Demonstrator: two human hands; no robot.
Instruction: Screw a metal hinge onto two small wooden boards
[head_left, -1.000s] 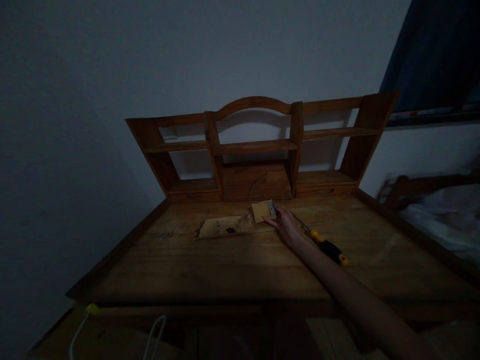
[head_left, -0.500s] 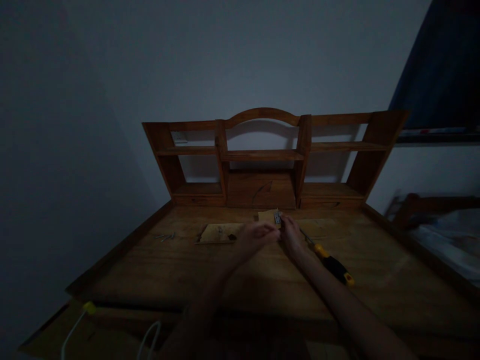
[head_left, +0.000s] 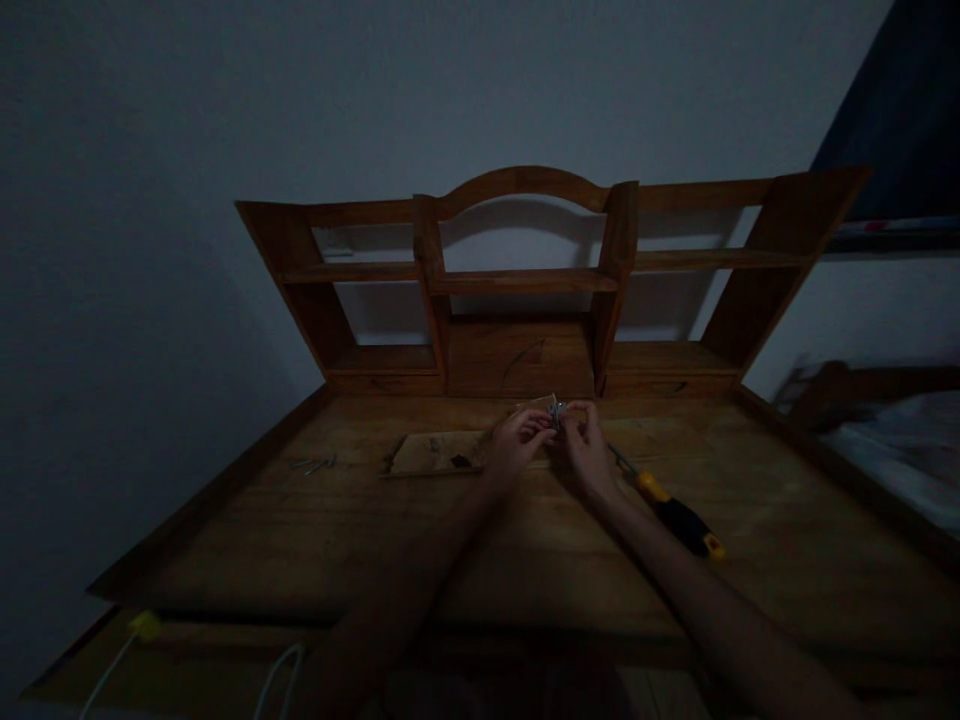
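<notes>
A small silvery metal piece (head_left: pixel 556 411), like a hinge or bracket, shows between my hands at the far middle of the desk. My right hand (head_left: pixel 587 445) pinches its right side. From the left, the bent fingers of my left hand (head_left: pixel 517 440) come close to its lower edge; whatever they pinch is too small and dark to make out. Behind my left hand lies a flat, pale wooden strip (head_left: pixel 431 453) with a dark gap in it. Right of my right hand, a screwdriver (head_left: pixel 675 515) with a yellow and black handle rests on the desk.
Several screws (head_left: pixel 319 464) lie on the left of the wooden desktop (head_left: pixel 315 540). A wooden shelf unit (head_left: pixel 517 283) stands along the back by the wall. White cords (head_left: pixel 279 672) with a yellow piece (head_left: pixel 145 626) hang near the front left edge.
My left hand has moved up to the metal piece beside my right hand, its fingers now bent there. The view has tilted and come nearer to the desk.
</notes>
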